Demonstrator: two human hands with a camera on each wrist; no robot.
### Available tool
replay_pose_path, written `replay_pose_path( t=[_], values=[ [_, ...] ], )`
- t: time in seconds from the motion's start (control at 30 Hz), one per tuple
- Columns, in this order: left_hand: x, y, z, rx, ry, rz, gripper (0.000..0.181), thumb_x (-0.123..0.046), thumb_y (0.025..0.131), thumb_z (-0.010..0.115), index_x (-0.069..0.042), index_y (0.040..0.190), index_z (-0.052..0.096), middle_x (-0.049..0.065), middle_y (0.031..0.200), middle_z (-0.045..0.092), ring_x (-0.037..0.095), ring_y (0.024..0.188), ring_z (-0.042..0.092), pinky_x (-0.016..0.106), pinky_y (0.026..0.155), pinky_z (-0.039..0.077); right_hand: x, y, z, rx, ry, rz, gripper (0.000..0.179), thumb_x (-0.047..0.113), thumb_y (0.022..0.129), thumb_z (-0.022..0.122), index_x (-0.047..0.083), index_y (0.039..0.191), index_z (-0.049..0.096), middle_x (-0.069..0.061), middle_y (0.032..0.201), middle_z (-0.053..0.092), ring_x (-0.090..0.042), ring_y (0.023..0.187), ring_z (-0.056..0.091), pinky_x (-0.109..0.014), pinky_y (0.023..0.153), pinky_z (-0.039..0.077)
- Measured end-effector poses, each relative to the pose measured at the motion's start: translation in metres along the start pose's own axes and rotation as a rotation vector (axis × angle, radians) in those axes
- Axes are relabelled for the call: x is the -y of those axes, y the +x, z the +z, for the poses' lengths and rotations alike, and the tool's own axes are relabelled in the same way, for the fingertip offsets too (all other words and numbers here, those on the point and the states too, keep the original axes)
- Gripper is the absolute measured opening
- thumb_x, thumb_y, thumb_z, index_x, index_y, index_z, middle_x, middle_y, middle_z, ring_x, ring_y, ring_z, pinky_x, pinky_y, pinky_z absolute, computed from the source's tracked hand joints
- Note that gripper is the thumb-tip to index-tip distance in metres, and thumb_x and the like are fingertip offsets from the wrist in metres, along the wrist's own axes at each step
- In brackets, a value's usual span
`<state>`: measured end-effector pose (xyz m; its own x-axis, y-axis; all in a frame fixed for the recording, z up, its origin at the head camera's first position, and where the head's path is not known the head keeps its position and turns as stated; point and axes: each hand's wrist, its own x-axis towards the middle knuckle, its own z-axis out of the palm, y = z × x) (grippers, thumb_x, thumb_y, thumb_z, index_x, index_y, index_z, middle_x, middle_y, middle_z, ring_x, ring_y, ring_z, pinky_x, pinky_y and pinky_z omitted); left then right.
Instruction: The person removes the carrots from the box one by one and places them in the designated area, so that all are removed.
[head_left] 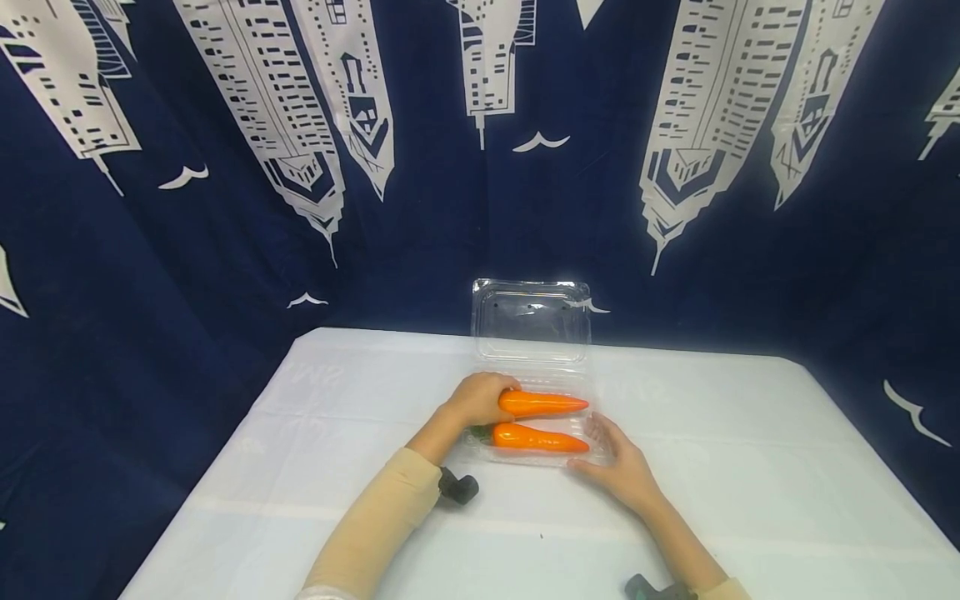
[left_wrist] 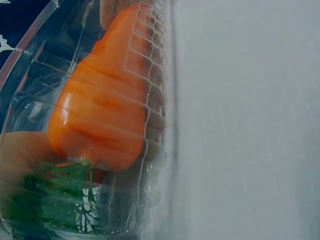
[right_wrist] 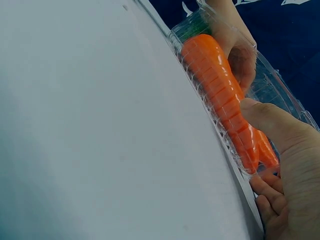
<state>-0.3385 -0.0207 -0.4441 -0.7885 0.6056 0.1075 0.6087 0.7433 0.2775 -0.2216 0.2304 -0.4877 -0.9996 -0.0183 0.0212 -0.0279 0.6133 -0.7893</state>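
Observation:
Two orange carrots lie side by side over a clear plastic container (head_left: 555, 382) in the head view, its lid (head_left: 531, 325) raised at the back. My left hand (head_left: 480, 398) holds the far carrot (head_left: 543, 404) by its thick end, hiding that end. The near carrot (head_left: 536, 437) lies inside along the front wall; its green top (left_wrist: 55, 205) shows through the plastic in the left wrist view. My right hand (head_left: 622, 471) grips the container's right end, thumb (right_wrist: 265, 117) at the rim and fingers curled near the carrot tips in the right wrist view.
The container stands on a table with a white cloth (head_left: 697, 433). Behind it hangs a dark blue curtain (head_left: 562, 217) printed with white buildings and birds. Dark wrist-worn devices show at my left wrist (head_left: 459, 487) and right wrist (head_left: 656, 590).

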Motion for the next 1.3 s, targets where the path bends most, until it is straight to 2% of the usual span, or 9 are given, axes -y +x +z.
replay_pose_path(
  t=[0.17,0.3,0.53,0.63,0.73,0.93,1.2,1.3],
  values=[
    [0.001,-0.001,-0.001,-0.016,0.016,0.009,0.046,-0.029,0.077,0.081,-0.017,0.12,0.068,0.0,0.112,0.07,0.017,0.101,0.062,0.034,0.092,0.047,0.0,0.0,0.0,0.001,0.01,-0.014,0.098,0.046,0.078,0.079,0.005,0.151,0.029,-0.019,0.151,0.037,-0.041,0.14,0.03,-0.06,0.108,0.026],
    [0.0,-0.002,-0.004,-0.07,-0.016,0.005,0.047,-0.03,0.078,0.081,-0.016,0.121,0.067,-0.001,0.108,0.07,0.016,0.095,0.062,0.033,0.087,0.048,-0.003,0.001,0.002,-0.003,0.019,-0.029,0.097,0.045,0.078,0.08,0.004,0.151,0.029,-0.019,0.15,0.04,-0.041,0.139,0.032,-0.059,0.108,0.026],
    [-0.005,-0.004,-0.013,-0.265,-0.021,-0.014,0.042,-0.034,0.081,0.077,-0.015,0.117,0.068,-0.003,0.097,0.069,0.014,0.082,0.059,0.029,0.072,0.048,-0.005,0.002,0.002,-0.006,0.019,-0.035,0.097,0.043,0.078,0.08,0.003,0.15,0.03,-0.019,0.149,0.04,-0.041,0.139,0.031,-0.058,0.109,0.025],
    [-0.007,-0.007,-0.017,-0.364,-0.017,-0.04,0.042,-0.036,0.081,0.077,-0.014,0.116,0.068,-0.002,0.091,0.067,0.013,0.077,0.058,0.028,0.065,0.046,-0.005,0.002,0.002,-0.013,0.019,-0.046,0.096,0.042,0.078,0.081,0.003,0.15,0.031,-0.02,0.149,0.04,-0.041,0.139,0.031,-0.059,0.109,0.025],
    [-0.009,-0.012,-0.021,-0.435,-0.034,-0.072,0.045,-0.035,0.079,0.077,-0.013,0.117,0.068,-0.001,0.091,0.067,0.013,0.075,0.058,0.027,0.063,0.046,-0.005,0.001,0.002,-0.017,0.02,-0.055,0.095,0.041,0.078,0.081,0.003,0.15,0.031,-0.02,0.148,0.041,-0.043,0.138,0.032,-0.06,0.109,0.025],
    [-0.011,-0.023,-0.024,-0.486,-0.074,-0.131,0.044,-0.037,0.077,0.075,-0.013,0.114,0.068,-0.003,0.087,0.066,0.011,0.07,0.056,0.026,0.06,0.043,-0.005,0.001,0.001,-0.021,0.016,-0.061,0.095,0.041,0.078,0.08,0.002,0.149,0.031,-0.021,0.148,0.041,-0.043,0.138,0.032,-0.06,0.109,0.024],
    [-0.011,-0.039,-0.023,-0.593,-0.038,-0.149,0.044,-0.042,0.075,0.071,-0.012,0.106,0.07,0.0,0.09,0.072,0.014,0.068,0.059,0.03,0.067,0.042,-0.004,0.002,0.002,-0.035,0.011,-0.066,0.094,0.04,0.077,0.081,0.002,0.149,0.033,-0.022,0.148,0.041,-0.044,0.137,0.031,-0.059,0.109,0.024],
    [-0.011,-0.044,-0.021,-0.633,-0.063,-0.162,0.042,-0.041,0.074,0.071,-0.012,0.103,0.07,-0.001,0.088,0.071,0.014,0.067,0.059,0.029,0.063,0.042,-0.004,0.002,0.002,-0.03,0.004,-0.062,0.095,0.041,0.077,0.081,0.001,0.149,0.032,-0.023,0.148,0.039,-0.045,0.137,0.031,-0.06,0.109,0.024]
  ],
)
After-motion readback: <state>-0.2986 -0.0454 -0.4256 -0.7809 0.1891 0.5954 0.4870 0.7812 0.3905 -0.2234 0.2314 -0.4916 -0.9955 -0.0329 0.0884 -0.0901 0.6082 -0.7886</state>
